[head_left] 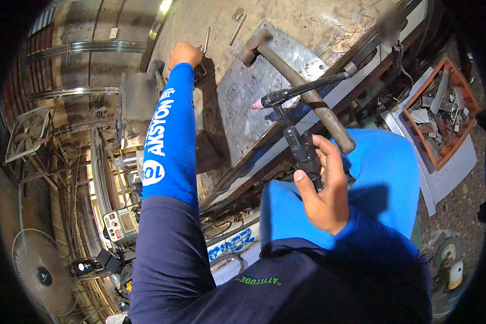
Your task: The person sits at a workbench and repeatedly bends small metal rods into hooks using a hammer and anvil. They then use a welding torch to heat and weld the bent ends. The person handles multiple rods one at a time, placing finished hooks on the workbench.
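My right hand [329, 191] is wrapped around the black handle of a TIG welding torch [292, 137]. The torch's pink nozzle points left over the worktable, and its long back cap reaches to the upper right. Stretched out to the table's far left, my left hand [184, 55] is closed in a fist on a bent metal rod [207, 39]; its fingers are mostly hidden. A similar hooked rod [236, 27] lies on the tabletop. Behind the torch, a hammer [286, 70] with a wooden handle rests across a grey metal plate [235, 105] bearing handwritten marks.
To the right, an orange-framed tray [443, 156] holds metal scraps. A welding machine [121, 224] and a standing fan [43, 275] are at the left. A grinding disc [448, 252] lies at lower right. The table edge [243, 175] runs diagonally before my knees.
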`<state>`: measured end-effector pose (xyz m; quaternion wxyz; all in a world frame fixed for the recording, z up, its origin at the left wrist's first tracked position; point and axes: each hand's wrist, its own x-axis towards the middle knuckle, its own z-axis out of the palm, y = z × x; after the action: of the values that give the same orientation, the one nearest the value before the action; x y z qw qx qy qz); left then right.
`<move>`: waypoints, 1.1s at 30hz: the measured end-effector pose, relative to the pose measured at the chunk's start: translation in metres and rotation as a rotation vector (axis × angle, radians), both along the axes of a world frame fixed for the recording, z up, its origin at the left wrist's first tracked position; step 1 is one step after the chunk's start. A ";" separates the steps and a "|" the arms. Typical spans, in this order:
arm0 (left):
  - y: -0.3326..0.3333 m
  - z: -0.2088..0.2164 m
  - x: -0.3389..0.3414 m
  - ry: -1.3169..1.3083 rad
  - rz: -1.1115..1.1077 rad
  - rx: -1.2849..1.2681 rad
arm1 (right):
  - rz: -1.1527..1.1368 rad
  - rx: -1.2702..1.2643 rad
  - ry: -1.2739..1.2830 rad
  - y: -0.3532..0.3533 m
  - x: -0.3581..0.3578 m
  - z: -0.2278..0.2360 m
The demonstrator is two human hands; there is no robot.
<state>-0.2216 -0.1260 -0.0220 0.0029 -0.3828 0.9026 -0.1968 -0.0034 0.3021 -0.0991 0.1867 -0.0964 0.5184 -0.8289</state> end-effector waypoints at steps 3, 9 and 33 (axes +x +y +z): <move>-0.004 0.000 0.004 -0.027 -0.018 0.060 | 0.018 0.011 -0.004 0.002 0.000 0.003; 0.010 0.012 0.012 0.147 -0.098 0.048 | -0.018 -0.004 0.065 0.001 0.001 -0.005; 0.095 0.039 0.175 -0.139 -0.422 0.911 | 0.061 0.058 0.053 -0.005 0.011 -0.003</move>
<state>-0.0467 -0.0307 0.0165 0.1900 -0.1379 0.9522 0.1954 0.0077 0.2967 -0.1016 0.2011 -0.1286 0.5439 -0.8045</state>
